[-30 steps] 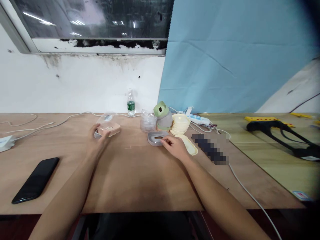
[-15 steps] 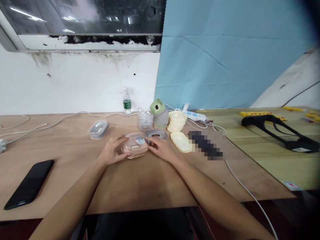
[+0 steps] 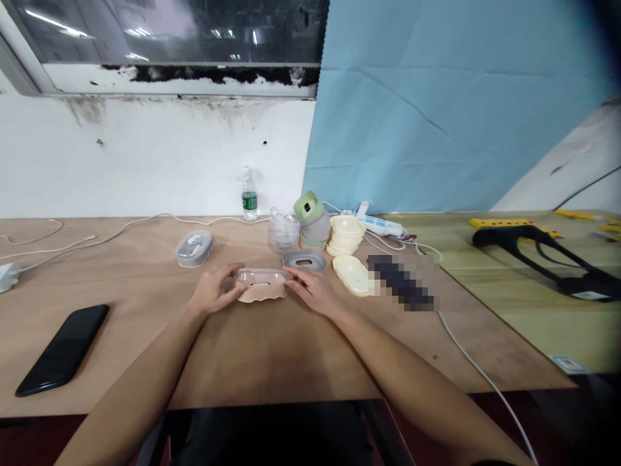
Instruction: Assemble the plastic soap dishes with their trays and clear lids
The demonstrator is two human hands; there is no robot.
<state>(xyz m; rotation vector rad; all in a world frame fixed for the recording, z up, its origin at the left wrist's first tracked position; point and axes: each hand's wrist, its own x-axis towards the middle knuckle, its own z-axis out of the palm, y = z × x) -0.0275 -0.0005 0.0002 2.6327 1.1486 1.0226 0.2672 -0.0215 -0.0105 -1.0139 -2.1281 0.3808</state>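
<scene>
- left hand [image 3: 213,291] and right hand [image 3: 314,289] grasping pinkish plastic shell [image 3: 262,286] by its ends, fingers curled; shell sits mid-worktop [image 3: 272,362], towards back edge;
- grey plastic ring [image 3: 303,259] just behind shell; a push backward could knock it;
- shell looks smooth; weak fingertip grip could let it slip and drop;
- cream lid stack [image 3: 345,235] nearby; a stray elbow or bump could topple it

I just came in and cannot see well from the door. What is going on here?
A person holds a translucent pink plastic shell between the left hand and the right hand, over a wooden table. Just beyond the shell lie a grey oval ring and a cream oval piece, with a stack of cream pieces nearby.
</scene>
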